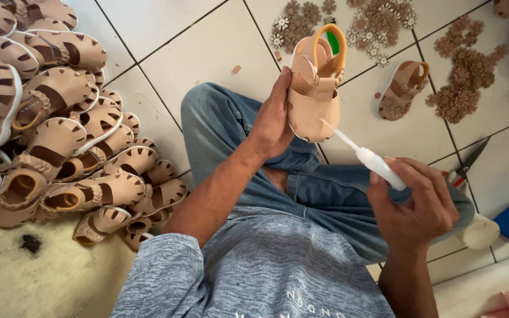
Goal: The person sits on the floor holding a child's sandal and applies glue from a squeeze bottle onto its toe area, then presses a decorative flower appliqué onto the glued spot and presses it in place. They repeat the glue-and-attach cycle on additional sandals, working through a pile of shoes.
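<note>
Nearest the camera, a person in a grey marled shirt and blue jeans is sitting on a white tiled floor. The right hand is closing around a small white glue bottle, fingers wrapped tight on its body, and is pointing the long thin nozzle up and left so the tip is touching the toe of a small tan sandal. The left hand is gripping that sandal from the side, thumb and fingers shut on its edge, and is holding it raised above the knees with the toe pointing down and the yellowish heel strap uppermost. Just beyond the right hand, scissors with red handles are lying on the tiles. To the left, a large heap of matching sandals is piling up on the floor. Farther off, a single sandal is lying on its own beside scattered brown flower-shaped trims, with more trims spreading along the far edge.
</note>
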